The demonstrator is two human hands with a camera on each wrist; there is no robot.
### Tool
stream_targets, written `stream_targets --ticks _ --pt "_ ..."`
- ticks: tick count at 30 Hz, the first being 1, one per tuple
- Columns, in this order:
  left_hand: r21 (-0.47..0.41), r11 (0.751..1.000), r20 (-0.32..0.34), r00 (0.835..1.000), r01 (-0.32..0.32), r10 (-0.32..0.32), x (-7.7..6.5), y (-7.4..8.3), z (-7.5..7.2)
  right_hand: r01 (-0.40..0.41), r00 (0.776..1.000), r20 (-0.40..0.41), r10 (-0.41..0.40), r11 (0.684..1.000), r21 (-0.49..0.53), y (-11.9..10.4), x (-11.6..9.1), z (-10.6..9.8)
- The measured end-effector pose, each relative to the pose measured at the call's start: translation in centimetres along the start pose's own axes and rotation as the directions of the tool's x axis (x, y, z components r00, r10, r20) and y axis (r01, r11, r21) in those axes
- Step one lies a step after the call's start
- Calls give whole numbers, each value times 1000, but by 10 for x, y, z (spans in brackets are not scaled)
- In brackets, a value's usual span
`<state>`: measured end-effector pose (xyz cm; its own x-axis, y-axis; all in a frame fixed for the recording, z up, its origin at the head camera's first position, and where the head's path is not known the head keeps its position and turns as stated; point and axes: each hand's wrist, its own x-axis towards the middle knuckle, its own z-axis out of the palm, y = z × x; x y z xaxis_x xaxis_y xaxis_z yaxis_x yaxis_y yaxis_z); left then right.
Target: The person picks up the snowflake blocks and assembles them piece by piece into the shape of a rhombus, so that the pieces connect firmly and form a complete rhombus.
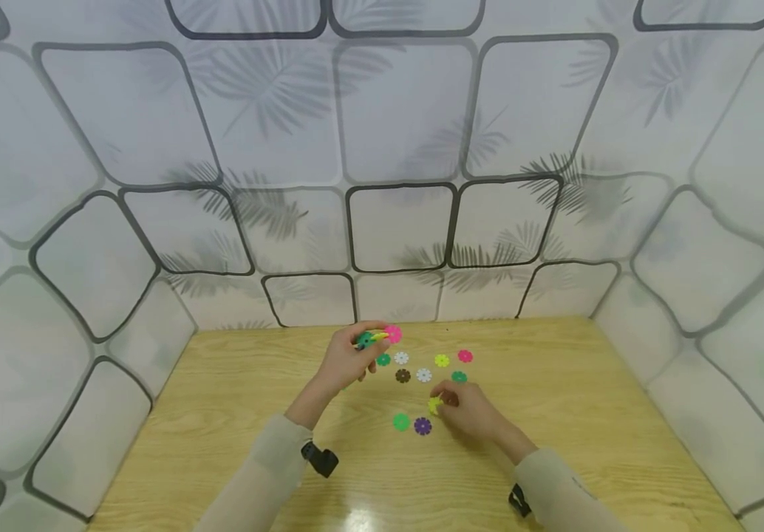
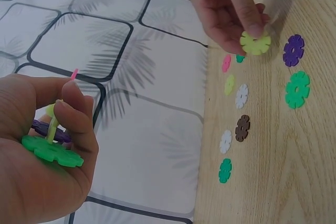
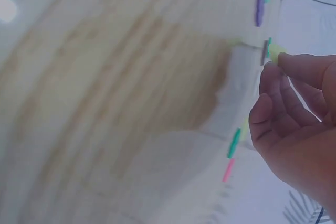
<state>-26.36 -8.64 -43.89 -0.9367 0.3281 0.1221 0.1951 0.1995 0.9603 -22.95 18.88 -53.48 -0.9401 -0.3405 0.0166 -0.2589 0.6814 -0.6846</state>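
My left hand [image 1: 349, 357] is raised over the far part of the table and holds a cluster of joined notched plastic discs. In the left wrist view the cluster shows a green disc [image 2: 52, 151], a purple disc [image 2: 41, 129] and a yellow disc [image 2: 53, 127] seen edge-on. A pink disc [image 1: 392, 334] sticks out past the fingertips; the fingers partly cover the joints. My right hand [image 1: 471, 414] pinches a single yellow disc [image 2: 255, 43] between thumb and finger, above the table and apart from the cluster.
On the wooden table [image 1: 222, 428] lie a light green disc [image 1: 401, 422] and a purple disc [image 1: 423, 426] nearest me. Farther back are a brown disc [image 1: 403, 376], a white disc [image 1: 424, 375], a pink disc [image 1: 465, 356] and several others. Patterned cloth walls [image 1: 395, 229] enclose the table.
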Motion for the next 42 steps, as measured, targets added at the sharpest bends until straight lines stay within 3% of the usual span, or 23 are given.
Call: stream_targets --ticks 4,11,20,27,42 --pt "20 1000 -6 1000 -1 1 0 0 0 14 999 -52 -12 999 44 -10 3 -7" --pt "39 999 -15 1000 9 -8 0 1 0 112 985 -137 -102 992 66 -20 8 -18" --pt "35 999 -2 1000 12 -12 0 -2 0 137 970 -212 -118 988 77 -35 13 -31" --pt "26 1000 31 1000 -2 1 -1 -3 -1 139 966 -239 -100 978 156 -43 17 -42" --pt "55 998 75 997 -2 -2 -1 -1 -1 191 949 -286 -134 965 180 -62 26 -54"
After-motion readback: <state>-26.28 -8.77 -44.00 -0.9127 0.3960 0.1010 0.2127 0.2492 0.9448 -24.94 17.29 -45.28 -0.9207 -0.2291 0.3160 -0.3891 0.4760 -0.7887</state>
